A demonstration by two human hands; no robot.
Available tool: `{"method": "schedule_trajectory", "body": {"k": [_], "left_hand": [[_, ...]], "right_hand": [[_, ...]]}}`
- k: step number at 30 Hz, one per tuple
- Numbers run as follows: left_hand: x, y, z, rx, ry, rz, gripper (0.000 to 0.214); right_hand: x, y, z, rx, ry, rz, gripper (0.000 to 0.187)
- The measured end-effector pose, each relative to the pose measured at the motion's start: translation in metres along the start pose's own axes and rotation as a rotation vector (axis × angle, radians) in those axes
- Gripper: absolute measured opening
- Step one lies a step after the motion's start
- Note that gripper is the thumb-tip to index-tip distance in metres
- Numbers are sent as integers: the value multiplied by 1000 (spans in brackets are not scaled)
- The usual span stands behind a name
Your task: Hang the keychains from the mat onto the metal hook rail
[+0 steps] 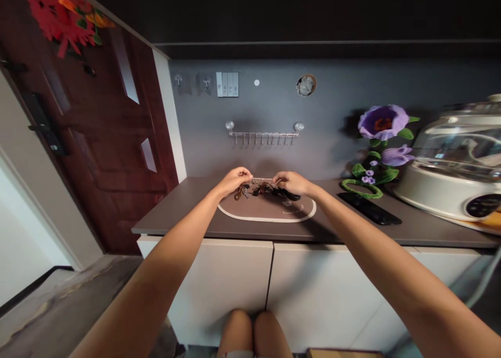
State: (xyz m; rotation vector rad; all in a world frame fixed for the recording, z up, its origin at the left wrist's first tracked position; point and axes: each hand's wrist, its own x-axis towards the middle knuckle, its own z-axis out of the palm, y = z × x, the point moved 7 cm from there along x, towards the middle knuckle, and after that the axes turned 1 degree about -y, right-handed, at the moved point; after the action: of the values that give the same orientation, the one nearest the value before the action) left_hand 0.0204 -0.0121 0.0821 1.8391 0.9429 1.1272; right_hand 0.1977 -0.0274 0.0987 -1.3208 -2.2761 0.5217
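Note:
My left hand point(234, 180) is closed in a pinch on keys, with a brown fob point(238, 195) and a silver key hanging under its fingers. Across from it, my right hand point(293, 182) pinches the other side of the cluster, above a dark, elongated piece point(288, 194). Between the hands, a bunch of keys point(263, 189) with dark and brown fobs hangs or lies low over the mat; I cannot tell which. Beneath is a brown mat point(254, 210) with a pale rim and some lettering. Single keys are too small to make out.
A clear hook rail point(263, 134) is fixed to the grey wall behind. To the right are a purple flower ornament point(382, 124), a black phone point(370, 208) and a cream appliance point(438, 183) with a transparent lid. The counter point(176, 206) ends left, near a dark red door point(117, 139).

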Motion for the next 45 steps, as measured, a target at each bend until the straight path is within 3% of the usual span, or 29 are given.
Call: {"method": "schedule_trajectory", "body": {"k": [1,5,11,16,21,26,28,31,35,39,42,45], "left_hand": [[-2,5,4,-119,-50,7,28],[-14,11,17,-481,-207,-36,58],[-33,-30,19,-660,-242,-226,65],[-39,-44,13,-729,-162,-237,64],[-38,-43,15,-716,-155,-251,64],[-37,-38,17,-642,-269,-256,66],[-31,-35,11,-591,-261,-238,65],[-13,-30,-11,-502,-110,-149,50],[13,-35,-42,-217,121,-102,27],[34,-42,-55,110,217,-75,10],[43,-45,-58,328,279,-10,3],[46,-50,-57,484,307,48,8]], "right_hand": [[0,-10,6,195,-75,-21,20],[0,-33,33,775,-308,-52,62],[-6,-13,70,1212,-307,14,64],[-10,0,76,1351,-239,-4,64],[-9,2,77,1326,-234,20,64],[-6,-7,74,1254,-258,38,62],[0,-12,68,1209,-236,25,62],[19,-17,56,1123,-90,26,56],[54,-15,46,929,204,82,28],[85,-8,52,706,406,166,7],[97,-9,55,414,502,122,13],[99,-10,60,164,510,56,19]]}}
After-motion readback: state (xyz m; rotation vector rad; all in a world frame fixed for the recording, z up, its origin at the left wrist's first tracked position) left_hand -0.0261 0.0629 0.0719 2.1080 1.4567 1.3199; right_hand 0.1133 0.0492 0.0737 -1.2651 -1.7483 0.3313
